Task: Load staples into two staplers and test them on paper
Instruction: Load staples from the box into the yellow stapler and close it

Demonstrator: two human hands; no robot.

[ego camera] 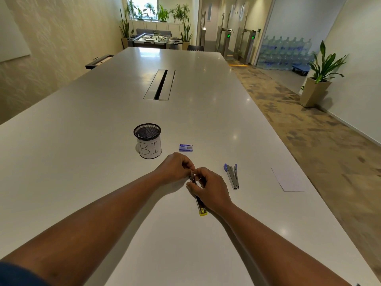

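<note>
Stapler number one, the yellow-tipped stapler (199, 198), lies on the table (185, 244) with its long axis running toward the person, right hand (208, 189) gripping its middle while left hand (176, 167) pinches something at its far end (staples probably, can't tell).

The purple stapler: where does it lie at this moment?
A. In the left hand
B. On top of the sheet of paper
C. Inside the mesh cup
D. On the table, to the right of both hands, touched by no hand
D: the purple stapler lies open on the table, apart from the right hand and the left hand, which both work on the yellow stapler.
</note>
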